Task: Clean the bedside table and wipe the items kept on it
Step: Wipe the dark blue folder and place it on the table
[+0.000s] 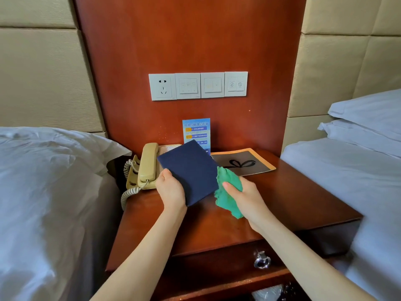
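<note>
So there's a bed point(50, 192) on the left and another bed point(351, 170) on the right, with a reddish wooden tabletop point(293, 198) squeezed between them, backed by a wood wall panel point(188, 35) that has a row of white switches point(198, 85) and a socket. At the back of the tabletop sits a beige phone point(147, 166) on the left with its curly cord hanging off the edge, a blue card point(196, 132) propped against the panel, and a grey and orange booklet point(243, 161) lying flat to the right. The left hand point(171, 190) is clamped on the bottom corner of a dark blue folder point(189, 170), holding it tilted up above the tabletop in front of the phone. The right hand point(243, 196) is closed around a bunched-up green cloth point(229, 192), which is touching the folder's right edge. There's a shiny drawer knob point(262, 260) down below the front edge.
</note>
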